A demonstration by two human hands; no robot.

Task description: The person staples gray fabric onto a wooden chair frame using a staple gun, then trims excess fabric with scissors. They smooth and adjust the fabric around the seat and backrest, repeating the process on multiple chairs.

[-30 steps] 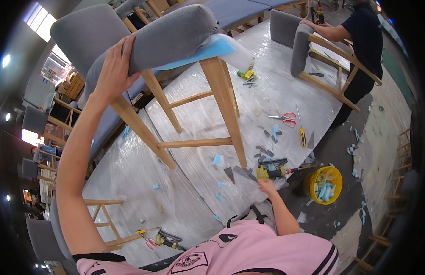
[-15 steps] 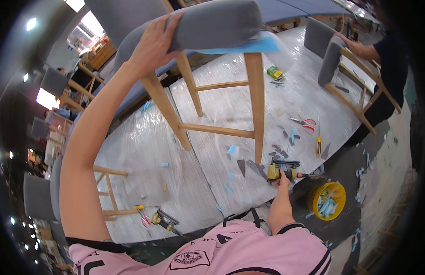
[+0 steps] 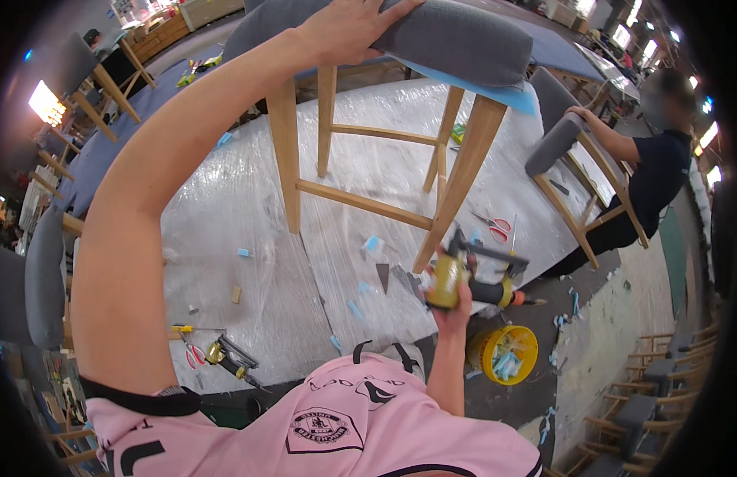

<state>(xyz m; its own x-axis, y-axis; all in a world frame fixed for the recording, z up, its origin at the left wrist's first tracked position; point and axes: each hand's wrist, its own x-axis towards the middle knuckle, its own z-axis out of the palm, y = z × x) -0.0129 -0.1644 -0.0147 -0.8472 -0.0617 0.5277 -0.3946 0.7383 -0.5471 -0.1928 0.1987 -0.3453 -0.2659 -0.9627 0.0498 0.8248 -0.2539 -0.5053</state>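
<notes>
A wooden chair [image 3: 364,196] with a grey upholstered seat [image 3: 456,40] stands in front of me on a plastic-wrapped table [image 3: 257,278]. My left hand [image 3: 356,30] grips the grey padding at the top, its fingertips partly cut off by the frame edge. Light blue sheeting [image 3: 472,86] sticks out beneath the seat. In my right hand [image 3: 454,306] is a yellow and black staple gun [image 3: 448,278], blurred by motion, with a hose fitting at its rear. It is raised in front of the chair's near right leg; whether they touch, I cannot tell.
Red-handled scissors [image 3: 497,229] and fabric scraps [image 3: 384,278] lie on the table. A second staple gun [image 3: 229,355] rests at the near left by a screwdriver [image 3: 195,327]. A yellow bucket [image 3: 503,355] of scraps stands on the floor. At right, another person [image 3: 655,171] handles a chair [image 3: 591,191].
My right hand has lifted the staple gun off the table. The chair appears turned, showing more of its far legs, and my view has shifted to the right.
</notes>
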